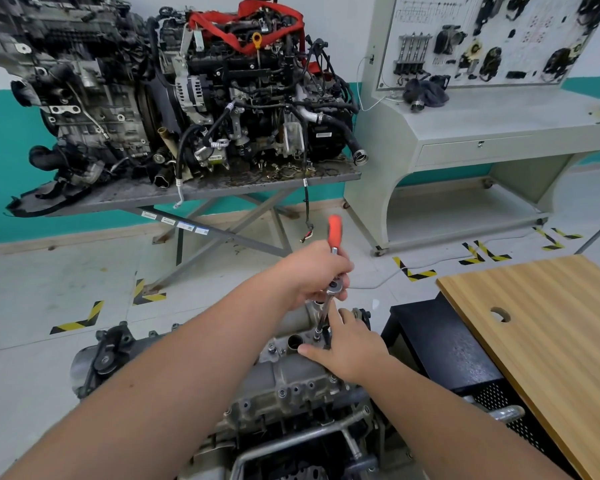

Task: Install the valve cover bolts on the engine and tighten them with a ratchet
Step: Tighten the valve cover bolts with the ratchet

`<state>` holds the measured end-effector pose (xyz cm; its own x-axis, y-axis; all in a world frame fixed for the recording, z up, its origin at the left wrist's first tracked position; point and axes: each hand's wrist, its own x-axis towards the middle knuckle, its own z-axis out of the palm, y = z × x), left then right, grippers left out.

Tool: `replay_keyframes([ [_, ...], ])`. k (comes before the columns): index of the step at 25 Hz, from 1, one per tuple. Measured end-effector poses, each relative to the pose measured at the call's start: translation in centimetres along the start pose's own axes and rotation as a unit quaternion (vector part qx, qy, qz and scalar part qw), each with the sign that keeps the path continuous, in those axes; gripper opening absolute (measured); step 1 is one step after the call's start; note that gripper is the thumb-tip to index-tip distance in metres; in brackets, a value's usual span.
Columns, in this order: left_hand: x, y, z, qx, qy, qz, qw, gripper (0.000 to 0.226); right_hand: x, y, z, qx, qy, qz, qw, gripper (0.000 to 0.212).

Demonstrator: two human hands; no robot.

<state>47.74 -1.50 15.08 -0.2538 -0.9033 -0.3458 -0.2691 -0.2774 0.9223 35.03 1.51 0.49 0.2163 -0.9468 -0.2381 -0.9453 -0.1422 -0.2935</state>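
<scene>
The left hand grips the ratchet at its head, the orange handle rising above the knuckles and the extension running down below the hand to a bolt on the valve cover. Just beneath it, the right hand rests on the cover, fingers straight, index fingertip steadying the extension beside the socket.

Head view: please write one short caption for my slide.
Left hand grips the orange-handled ratchet while the right hand steadies its socket on a valve cover bolt.
</scene>
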Motion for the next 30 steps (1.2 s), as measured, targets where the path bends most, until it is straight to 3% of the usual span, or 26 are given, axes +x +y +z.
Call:
replay_keyframes([
  [2, 0.0, 1.1, 0.0, 0.137, -0.018, -0.004, 0.99, 0.009, 0.4, -0.5, 0.2, 0.003, -0.021, 0.023, 1.0, 0.117],
  [4, 0.6, 2.1, 0.0, 0.289, -0.021, -0.003, 0.957, 0.02, 0.8, -1.3, 0.6, 0.013, -0.019, 0.057, 0.998, 0.114],
  [8, 1.0, 3.4, -0.1, 0.553, 0.03, 0.058, 0.83, 0.018, 1.2, -1.7, 1.0, 0.064, 0.004, 0.091, 0.994, 0.114],
  [11, 0.9, 2.6, -0.3, 0.645, 0.117, 0.111, 0.747, 0.003, 1.1, -1.5, 1.3, 0.052, 0.015, 0.084, 0.995, 0.111],
  [13, 1.1, 0.7, -0.8, 0.648, 0.164, 0.187, 0.72, 0.015, 1.1, -1.5, 1.5, 0.046, 0.024, 0.077, 0.996, 0.11],
  [16, 1.4, -2.5, -1.3, 0.54, 0.252, 0.394, 0.7, 0.043, 1.2, -1.5, 1.7, 0.034, 0.042, 0.073, 0.996, 0.109],
  [18, 1.9, -4.0, -1.1, 0.399, 0.281, 0.457, 0.743, 0.051, 1.3, -1.4, 1.7, 0.029, 0.053, 0.074, 0.995, 0.108],
  [20, 2.2, -5.1, -0.3, 0.247, 0.285, 0.452, 0.808, 0.045, 1.3, -1.4, 1.7, 0.032, 0.049, 0.069, 0.996, 0.108],
  [22, 2.3, -5.6, 0.7, 0.096, 0.307, 0.41, 0.854, 0.038, 1.3, -1.4, 1.6, 0.031, 0.041, 0.066, 0.997, 0.11],
  [24, 2.3, -5.2, 1.3, -0.108, 0.316, 0.306, 0.891, 0.036, 1.3, -1.3, 1.5, 0.024, 0.031, 0.066, 0.997, 0.113],
  [27, 3.0, -3.9, 0.9, -0.395, 0.244, 0.123, 0.877, 0.027, 1.4, -1.3, 1.6, 0.02, 0.031, 0.069, 0.997, 0.113],
  [29, 3.1, -3.2, 0.4, -0.458, 0.183, 0.038, 0.869, 0.023, 1.4, -1.3, 1.7, 0.024, 0.034, 0.074, 0.996, 0.111],
  [30, 3.0, -3.0, 0.0, -0.441, 0.17, 0.005, 0.881, 0.023, 1.4, -1.3, 1.6, 0.028, 0.034, 0.076, 0.996, 0.111],
])
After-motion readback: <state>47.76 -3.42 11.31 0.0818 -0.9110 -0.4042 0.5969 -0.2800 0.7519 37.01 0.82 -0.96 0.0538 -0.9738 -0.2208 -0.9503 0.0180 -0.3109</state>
